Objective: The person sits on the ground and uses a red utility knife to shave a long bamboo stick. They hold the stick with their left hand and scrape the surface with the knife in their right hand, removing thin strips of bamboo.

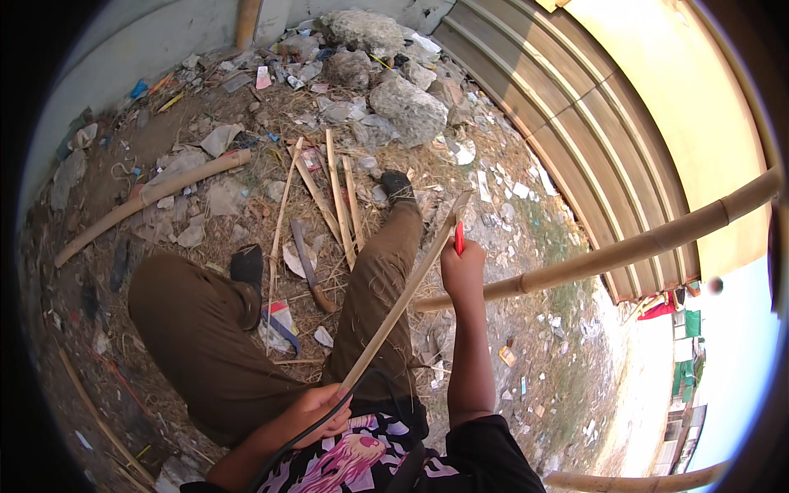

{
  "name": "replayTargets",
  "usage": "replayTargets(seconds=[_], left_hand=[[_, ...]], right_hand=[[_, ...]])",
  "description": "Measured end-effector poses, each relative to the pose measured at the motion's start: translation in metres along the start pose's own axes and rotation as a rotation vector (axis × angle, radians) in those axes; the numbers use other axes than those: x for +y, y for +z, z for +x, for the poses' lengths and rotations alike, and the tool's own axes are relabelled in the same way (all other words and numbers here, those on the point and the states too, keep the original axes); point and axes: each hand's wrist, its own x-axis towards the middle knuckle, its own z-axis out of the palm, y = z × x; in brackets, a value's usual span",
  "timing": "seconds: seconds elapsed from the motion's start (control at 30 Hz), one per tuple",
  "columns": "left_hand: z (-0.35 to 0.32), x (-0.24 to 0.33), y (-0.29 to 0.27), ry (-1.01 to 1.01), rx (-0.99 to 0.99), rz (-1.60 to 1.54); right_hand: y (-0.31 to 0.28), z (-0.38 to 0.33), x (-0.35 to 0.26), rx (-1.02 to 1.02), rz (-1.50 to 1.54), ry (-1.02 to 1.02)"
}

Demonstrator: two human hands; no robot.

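A long pale bamboo strip (394, 316) slants from my lap up to the right, over my outstretched leg. Near its lower end, my left hand (325, 415) is closed around it. My right hand (464, 263) is closed on a small red-handled tool (459, 238), held up against the strip's far end. The tool's working end is too small to make out. On the ground between my legs lies a machete (306, 261) with a wooden handle. Several split bamboo pieces (337, 189) lie beyond it, by my foot.
A thick bamboo pole (608, 251) crosses at the right, close to my right forearm. Another pole (156, 193) lies at the left. Big rocks (408, 107) and scattered litter stand before the far wall (156, 49). Corrugated sheeting (575, 115) borders the upper right. A black cable (329, 419) passes my left hand.
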Motion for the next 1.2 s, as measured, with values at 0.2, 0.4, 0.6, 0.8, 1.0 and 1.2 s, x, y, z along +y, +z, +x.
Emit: replayTargets(seconds=[0.2, 0.4, 0.6, 0.8, 1.0, 1.2], left_hand=[[-0.002, 0.0, 0.0, 0.045, 0.032, -0.028], [-0.006, 0.005, -0.001, -0.011, 0.045, -0.037], [-0.006, 0.004, 0.002, -0.035, 0.057, 0.015], [-0.009, 0.003, -0.006, -0.022, 0.018, -0.004], [-0.007, 0.005, -0.002, -0.004, 0.047, -0.013], [-0.007, 0.001, -0.007, 0.024, 0.047, -0.057]], right_hand=[[0.004, -0.062, -0.024, -0.15, -0.102, -0.155], [0.02, -0.168, -0.006, -0.455, -0.08, -0.369], [0.021, -0.171, -0.009, -0.362, -0.195, -0.489], [0.025, -0.145, -0.022, -0.222, -0.26, -0.51], [0.022, -0.087, -0.018, -0.179, -0.238, -0.383], [0.022, -0.033, -0.027, -0.085, -0.259, -0.273]])
